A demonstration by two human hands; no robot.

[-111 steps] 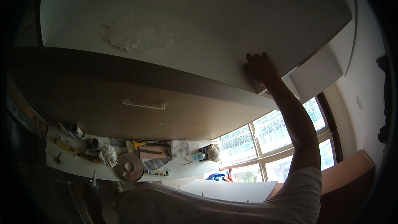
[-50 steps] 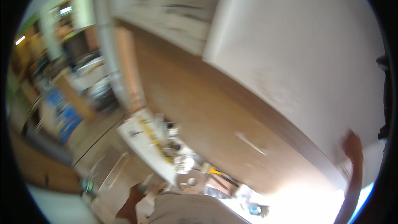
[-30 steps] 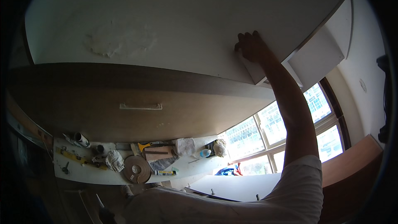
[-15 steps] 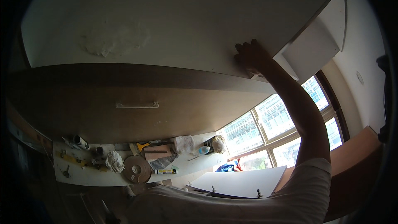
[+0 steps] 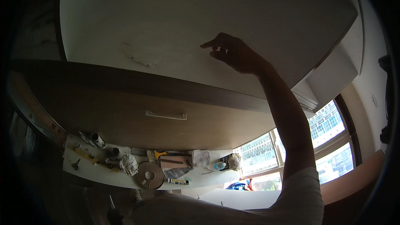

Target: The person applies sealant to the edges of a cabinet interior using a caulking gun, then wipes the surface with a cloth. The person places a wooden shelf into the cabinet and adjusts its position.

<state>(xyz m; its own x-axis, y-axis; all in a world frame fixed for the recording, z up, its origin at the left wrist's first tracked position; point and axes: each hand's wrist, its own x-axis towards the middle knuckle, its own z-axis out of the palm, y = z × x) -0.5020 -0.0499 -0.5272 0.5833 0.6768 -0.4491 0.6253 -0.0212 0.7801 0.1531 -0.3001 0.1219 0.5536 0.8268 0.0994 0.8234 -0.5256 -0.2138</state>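
— Just above the white panel's [image 5: 283,21] lower edge, our right hand [image 5: 233,54] has its fingers loosely bent, nothing gripped that we can see. Are we touching the panel?

— Can't tell, tbh. The rough white patch [image 5: 143,56] is left of our fingertips, near that same edge. It might be soft, so we'd go light and keep our knuckles out of it.

— And our left hand [image 5: 115,215]?

— Looks like the dark shape by that pale nozzle [image 5: 111,201], way too shadowy to say if we're gripping anything. We'd angle the tip away from our sleeve.

— Anything handy on the counter [image 5: 212,178]?

— Crumpled white rag [image 5: 129,164], next to the brown reel [image 5: 155,180] at the near edge. Good for wiping our fingers before we press anywhere clean.
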